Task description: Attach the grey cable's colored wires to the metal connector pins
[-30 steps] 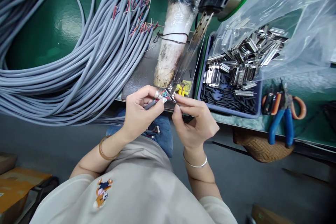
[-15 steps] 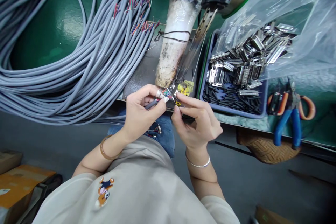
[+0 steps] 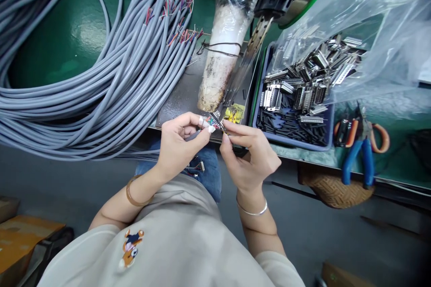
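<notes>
At the table's front edge, my left hand [image 3: 180, 141] pinches the end of a grey cable [image 3: 192, 136], whose thin coloured wires [image 3: 213, 122] fan out past the fingertips. My right hand [image 3: 249, 150] is closed on a small metal connector [image 3: 218, 121], which touches the wires. Just above both hands is the blunt tip of a white, plastic-wrapped tube [image 3: 215, 71]. Thin metal rods slant down beside it, and a yellow piece [image 3: 235, 113] lies right of the connector. How the wires join the connector is too small to tell.
Many grey cables [image 3: 134, 67] with stripped ends cover the left. A blue tray [image 3: 296, 142] of metal connectors and black tubes stands right, partly under a clear bag [image 3: 377, 54]. Blue-handled pliers [image 3: 358, 152] lie beyond, with orange-handled cutters [image 3: 380, 136]. Wired connectors [image 3: 198, 166] rest on the lap.
The view has shifted slightly, so the tray and pliers appear further left. The connector has turned a little between my fingers. Both hands keep their grip.
</notes>
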Demonstrator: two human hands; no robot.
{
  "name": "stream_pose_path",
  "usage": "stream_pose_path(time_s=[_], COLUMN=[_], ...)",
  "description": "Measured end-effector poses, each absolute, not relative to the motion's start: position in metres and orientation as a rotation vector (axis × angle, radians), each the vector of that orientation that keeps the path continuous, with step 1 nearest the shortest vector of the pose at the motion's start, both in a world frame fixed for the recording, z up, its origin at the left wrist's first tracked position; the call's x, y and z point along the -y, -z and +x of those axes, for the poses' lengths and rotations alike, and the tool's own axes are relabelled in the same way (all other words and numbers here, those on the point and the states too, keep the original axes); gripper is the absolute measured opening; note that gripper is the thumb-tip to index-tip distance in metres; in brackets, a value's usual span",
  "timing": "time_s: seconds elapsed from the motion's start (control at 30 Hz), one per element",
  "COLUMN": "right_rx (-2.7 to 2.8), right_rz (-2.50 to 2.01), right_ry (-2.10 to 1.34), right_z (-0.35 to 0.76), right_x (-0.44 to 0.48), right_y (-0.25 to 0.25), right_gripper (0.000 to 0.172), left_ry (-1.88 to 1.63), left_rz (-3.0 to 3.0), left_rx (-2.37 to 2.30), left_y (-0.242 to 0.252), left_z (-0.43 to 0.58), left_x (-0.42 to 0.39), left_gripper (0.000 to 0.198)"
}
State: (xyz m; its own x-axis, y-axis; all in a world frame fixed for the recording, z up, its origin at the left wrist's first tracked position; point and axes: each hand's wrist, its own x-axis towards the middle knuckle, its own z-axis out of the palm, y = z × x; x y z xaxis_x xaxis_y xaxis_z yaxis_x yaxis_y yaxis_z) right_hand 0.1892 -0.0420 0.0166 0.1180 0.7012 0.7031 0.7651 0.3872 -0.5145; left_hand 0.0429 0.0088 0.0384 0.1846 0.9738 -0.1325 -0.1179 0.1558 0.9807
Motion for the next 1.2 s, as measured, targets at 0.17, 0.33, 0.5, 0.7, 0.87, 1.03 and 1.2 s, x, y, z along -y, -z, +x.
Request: stream_pose_path(time_s=[0.17, 0.33, 0.5, 0.7, 0.87, 1.03, 1.2], right_rx=[1.603, 1.594, 1.604, 1.636, 1.678, 1.641, 1.478], right_rz=[-1.312, -1.317, -1.303, -1.325, -1.323, -1.320, -1.534], right_ry=[0.065, 0.080, 0.098, 0.118, 0.175, 0.097, -0.125], right_z=[0.189, 0.189, 0.190, 0.190, 0.189, 0.190, 0.216], right_x=[0.039, 0.036, 0.033, 0.035, 0.040, 0.040, 0.062], right_y=[-0.017, -0.016, -0.016, -0.018, -0.017, -0.014, -0.025], right_gripper=[0.020, 0.020, 0.019, 0.019, 0.020, 0.016, 0.019], left_ry=[-1.062, -1.107, -1.144, -1.134, -1.078, -1.042, -0.931], left_rz=[1.128, 1.222, 1.240, 1.241, 1.264, 1.251, 1.155], left_rx=[-1.060, -1.118, -1.112, -1.046, -1.057, -1.062, -0.972], left_y=[-0.037, -0.036, -0.040, -0.039, -0.037, -0.037, -0.032], left_z=[0.045, 0.046, 0.047, 0.045, 0.042, 0.043, 0.037], left_x=[-0.008, -0.008, -0.010, -0.012, -0.010, -0.009, -0.005], left_gripper=[0.014, 0.015, 0.017, 0.017, 0.013, 0.013, 0.012])
